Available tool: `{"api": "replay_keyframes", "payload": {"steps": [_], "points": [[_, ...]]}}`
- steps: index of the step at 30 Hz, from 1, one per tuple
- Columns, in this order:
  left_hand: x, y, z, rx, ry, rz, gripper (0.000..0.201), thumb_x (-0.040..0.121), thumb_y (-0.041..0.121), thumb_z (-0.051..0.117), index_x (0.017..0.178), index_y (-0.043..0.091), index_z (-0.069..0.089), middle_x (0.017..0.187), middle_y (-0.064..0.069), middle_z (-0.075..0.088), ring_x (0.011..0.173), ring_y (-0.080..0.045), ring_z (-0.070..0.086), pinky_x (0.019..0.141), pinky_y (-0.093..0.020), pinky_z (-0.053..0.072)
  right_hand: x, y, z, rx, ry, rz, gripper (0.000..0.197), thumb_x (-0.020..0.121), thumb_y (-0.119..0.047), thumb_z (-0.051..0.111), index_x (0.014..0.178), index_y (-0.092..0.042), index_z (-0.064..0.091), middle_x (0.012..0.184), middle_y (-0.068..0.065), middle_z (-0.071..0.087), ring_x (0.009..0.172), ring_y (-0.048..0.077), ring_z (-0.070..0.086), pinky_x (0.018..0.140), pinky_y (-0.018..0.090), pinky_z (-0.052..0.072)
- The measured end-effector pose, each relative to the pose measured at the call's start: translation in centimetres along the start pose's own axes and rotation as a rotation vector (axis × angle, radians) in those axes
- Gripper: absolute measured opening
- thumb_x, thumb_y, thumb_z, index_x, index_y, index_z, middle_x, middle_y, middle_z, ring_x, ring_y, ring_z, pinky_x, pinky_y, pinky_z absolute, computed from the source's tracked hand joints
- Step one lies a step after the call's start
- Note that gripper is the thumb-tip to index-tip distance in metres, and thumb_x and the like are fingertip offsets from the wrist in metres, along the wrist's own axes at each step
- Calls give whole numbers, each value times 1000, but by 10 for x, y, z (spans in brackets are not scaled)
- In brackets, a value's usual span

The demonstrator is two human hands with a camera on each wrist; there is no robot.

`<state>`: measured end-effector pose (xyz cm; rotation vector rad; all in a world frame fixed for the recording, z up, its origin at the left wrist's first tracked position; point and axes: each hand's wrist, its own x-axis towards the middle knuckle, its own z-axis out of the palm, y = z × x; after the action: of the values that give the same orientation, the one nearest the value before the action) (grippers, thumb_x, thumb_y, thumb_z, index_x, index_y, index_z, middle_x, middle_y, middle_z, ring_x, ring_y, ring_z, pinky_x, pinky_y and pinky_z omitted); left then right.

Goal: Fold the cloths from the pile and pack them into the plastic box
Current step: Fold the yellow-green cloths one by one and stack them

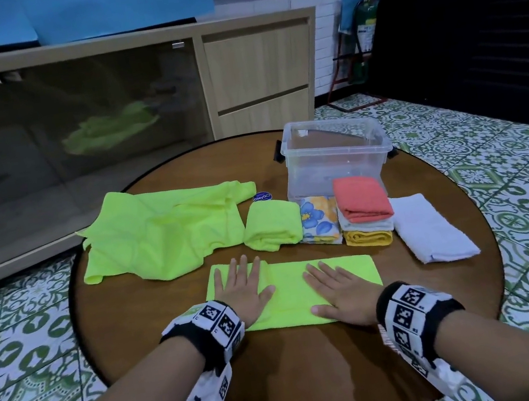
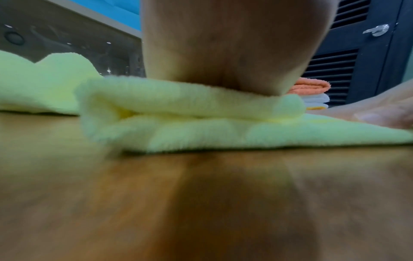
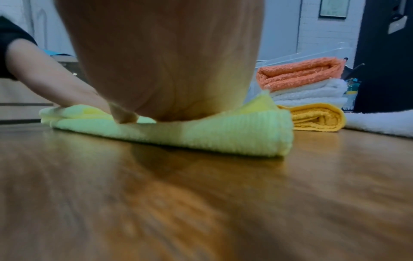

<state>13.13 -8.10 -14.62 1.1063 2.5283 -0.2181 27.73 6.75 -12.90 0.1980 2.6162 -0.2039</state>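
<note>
Both hands lie flat, palms down, fingers straight and slightly spread, holding nothing. The left hand [image 1: 244,288] presses the left part of a folded lime cloth [image 1: 290,286] at lower centre of the head view; the right hand [image 1: 337,289] presses its right part. Both forearms enter from the bottom of the frame, wrists low over the tabletop [image 1: 317,365].

Left wrist view: heel of the palm sits on a doubled fold of the cloth. Right wrist view: same contact, cloth edge toward the frame's right.

Above the cloth, left to right: loose lime pile [image 1: 164,233], folded lime cloth [image 1: 272,225], floral cloth [image 1: 318,221], stack of orange, white and yellow cloths [image 1: 363,210], white towel [image 1: 431,231]. Clear plastic box [image 1: 335,151] stands behind the stack, upper centre-right.
</note>
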Motion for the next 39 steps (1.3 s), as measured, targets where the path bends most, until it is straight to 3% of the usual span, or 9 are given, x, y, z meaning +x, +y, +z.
{"api": "replay_keyframes", "payload": {"steps": [3,8,12,17,21,24,28,33,39], "points": [[4,6,-13,-84,-64,-38,66,98,55,11,150,21,-11,157,-5,-17,145,-23,-16,115,-48,-10,0,2,-5,12,-48,16,114,50,-74,-13,149,-16,-15,156,0,-23,144,17,-19,116,34,-8],[1,-18,-43,-200,46,-9,52,100,35,31,149,24,18,156,-9,13,144,-29,13,116,-47,18,-13,10,-25,44,-23,64,58,101,-46,17,152,-20,5,159,3,-8,147,19,-5,118,35,4],[-10,-52,-40,-491,119,-293,73,87,37,61,143,10,23,139,-16,36,120,-31,48,93,-37,46,-20,25,-20,-47,66,144,61,102,-41,26,151,-19,-1,158,6,-12,147,21,-4,118,35,10],[-4,-63,-28,-615,-73,-371,62,82,47,65,114,-5,52,113,-19,59,105,-31,58,70,-28,46,-24,32,-9,-7,-29,210,65,101,-45,24,150,-20,-10,157,8,-18,146,24,-11,118,39,5],[1,-63,-27,-740,-7,-379,55,85,40,63,116,-4,52,114,-16,57,107,-32,56,82,-34,44,-25,25,-12,-106,25,128,63,101,-44,24,151,-19,-7,157,5,-17,146,21,-10,119,38,0],[-1,-71,-40,-702,157,-411,41,89,34,62,102,-3,48,91,-12,51,86,-29,54,68,-29,36,-25,18,-12,-98,-81,96,68,100,-47,24,150,-18,-11,157,1,-18,146,19,-11,119,39,-1],[-1,-69,-58,-540,342,-391,62,90,21,56,137,1,21,110,-17,55,91,-31,58,68,-33,42,-21,3,-15,-122,-63,18,69,99,-51,23,150,-18,-10,158,1,-16,146,18,-9,119,38,0],[-4,-42,-79,47,444,-256,39,93,4,38,130,17,35,121,-11,44,84,-28,61,59,-32,43,-13,-11,-11,-130,-61,-16,75,98,-51,31,150,-16,-10,157,2,-18,146,18,-12,119,38,1],[-28,21,-51,116,386,92,55,93,18,42,145,27,26,145,-9,24,111,-26,51,75,-36,49,-12,-11,-5,-115,-62,-11,83,95,-53,38,149,-17,-14,155,0,-25,145,18,-17,119,42,1]]}}
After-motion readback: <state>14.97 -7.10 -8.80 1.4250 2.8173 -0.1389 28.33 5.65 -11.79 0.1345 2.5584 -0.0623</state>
